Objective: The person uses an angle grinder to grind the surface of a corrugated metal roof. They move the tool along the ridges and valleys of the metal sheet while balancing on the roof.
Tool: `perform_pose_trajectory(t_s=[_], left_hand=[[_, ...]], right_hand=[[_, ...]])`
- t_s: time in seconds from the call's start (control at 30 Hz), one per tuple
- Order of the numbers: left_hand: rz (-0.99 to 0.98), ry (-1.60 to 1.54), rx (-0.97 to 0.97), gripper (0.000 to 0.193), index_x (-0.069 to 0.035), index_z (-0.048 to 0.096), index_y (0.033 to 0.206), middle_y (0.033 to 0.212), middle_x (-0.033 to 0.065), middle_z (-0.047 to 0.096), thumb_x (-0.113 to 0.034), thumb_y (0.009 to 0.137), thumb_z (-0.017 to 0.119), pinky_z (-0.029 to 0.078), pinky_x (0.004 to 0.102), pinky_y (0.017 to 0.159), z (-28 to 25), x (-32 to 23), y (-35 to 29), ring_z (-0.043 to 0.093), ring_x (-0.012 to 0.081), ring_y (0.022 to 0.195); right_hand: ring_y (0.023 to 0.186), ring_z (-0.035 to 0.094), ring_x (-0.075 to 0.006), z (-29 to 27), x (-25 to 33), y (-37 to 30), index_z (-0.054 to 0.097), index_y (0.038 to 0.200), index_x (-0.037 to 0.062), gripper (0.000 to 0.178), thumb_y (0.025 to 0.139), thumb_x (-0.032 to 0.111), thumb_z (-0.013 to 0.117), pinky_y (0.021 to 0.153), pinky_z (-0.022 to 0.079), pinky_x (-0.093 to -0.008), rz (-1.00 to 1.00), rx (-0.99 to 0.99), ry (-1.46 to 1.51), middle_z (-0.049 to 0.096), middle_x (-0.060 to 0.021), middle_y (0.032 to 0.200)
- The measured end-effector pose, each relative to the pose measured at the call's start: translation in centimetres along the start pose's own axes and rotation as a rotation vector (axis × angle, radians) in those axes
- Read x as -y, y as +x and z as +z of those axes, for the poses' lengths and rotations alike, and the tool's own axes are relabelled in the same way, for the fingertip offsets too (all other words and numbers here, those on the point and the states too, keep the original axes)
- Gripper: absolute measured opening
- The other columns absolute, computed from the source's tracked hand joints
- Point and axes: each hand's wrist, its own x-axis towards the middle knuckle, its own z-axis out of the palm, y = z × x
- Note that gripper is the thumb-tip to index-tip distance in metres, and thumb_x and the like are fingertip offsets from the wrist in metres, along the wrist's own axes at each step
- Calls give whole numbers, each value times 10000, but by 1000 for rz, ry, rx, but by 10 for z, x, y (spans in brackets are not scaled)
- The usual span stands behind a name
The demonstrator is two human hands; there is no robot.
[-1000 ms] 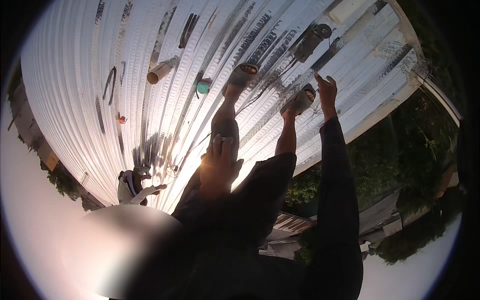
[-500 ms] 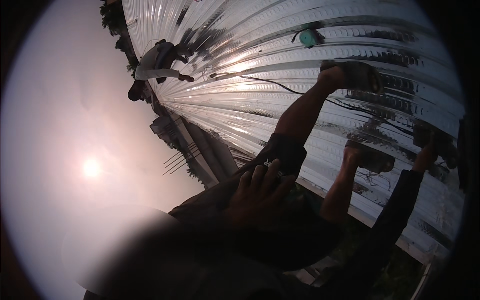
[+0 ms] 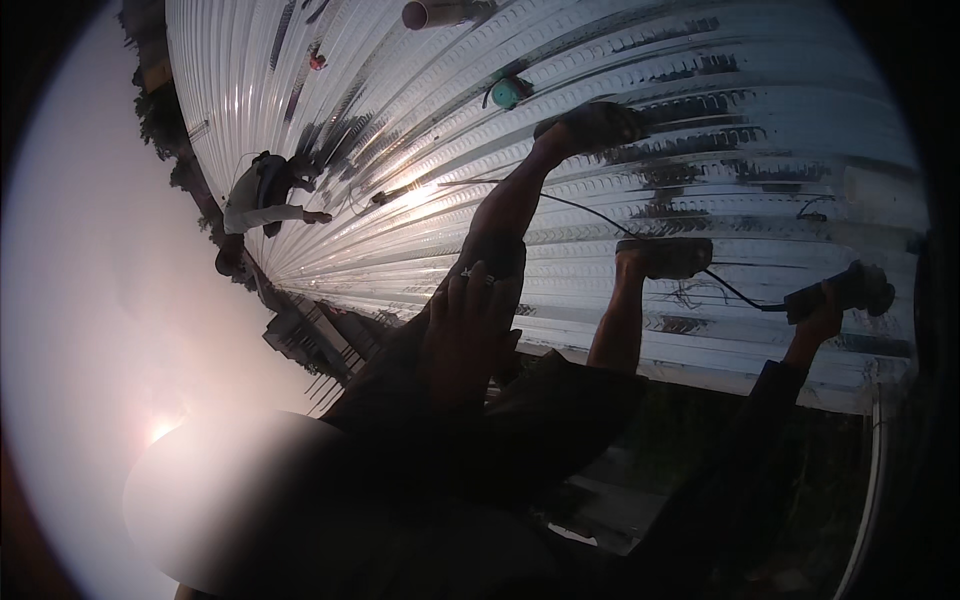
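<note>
My left hand (image 3: pixel 462 325) rests on my dark-clothed thigh near the bent knee, fingers stretched out, holding nothing. Over at the right, my right hand (image 3: pixel 826 312) is wrapped round a dark corded power tool (image 3: pixel 866 288) with a wide, rounded end; its exact kind is too dark to tell. From the tool's rear, a black cord (image 3: pixel 738 292) runs past my shod foot (image 3: pixel 672 258) and away across the ribbed, shiny metal roof sheets (image 3: pixel 560 290). My other foot (image 3: pixel 600 128) stands on the same sheets.
Farther off, another person (image 3: pixel 268 195) bends over the roof near its far edge. A green round object (image 3: pixel 507 93), a small red object (image 3: pixel 317 60) and a pipe (image 3: pixel 428 14) lie on the sheets. The near roof edge (image 3: pixel 740 388) drops to dark greenery and a pale pole (image 3: pixel 872 490).
The whole view has turned, so the roof and other person appear farther left and a pipe has come into sight. The power tool shows more fully in my right hand; my left stays on my thigh.
</note>
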Motion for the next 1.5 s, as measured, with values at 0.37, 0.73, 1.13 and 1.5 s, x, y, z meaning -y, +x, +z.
perform_pose_trajectory(t_s=[0.37,0.73,1.13,1.5], left_hand=[[113,105,-46,499,-57,513,1331,1223,250,589,-331,935,645,488,590,873,-49,-94,-4,597,460,1079],[239,355,-280,264,-84,647,1102,1227,172,623,-218,879,689,544,582,768,-56,-144,-19,628,438,1058],[367,-328,57,531,-45,580,1318,1305,213,606,-286,871,737,439,520,1079,-104,-115,41,560,421,1243],[523,-570,294,433,7,626,1281,1270,173,652,-206,927,755,518,401,949,-237,-144,210,646,292,1103]], right_hand=[[916,749,-362,-135,283,-142,722,1033,-28,547,624,313,845,821,582,-462,-250,-1035,-835,762,-201,965],[768,757,-300,-188,264,-170,752,893,16,395,659,327,821,726,599,-407,46,-851,-809,769,-117,821],[888,757,-341,-24,21,-298,706,1058,25,553,588,282,846,798,598,-450,317,-578,-395,767,-159,940],[786,755,-272,32,90,-379,705,1097,44,464,687,218,833,752,588,-426,460,-615,-40,766,-122,882]])
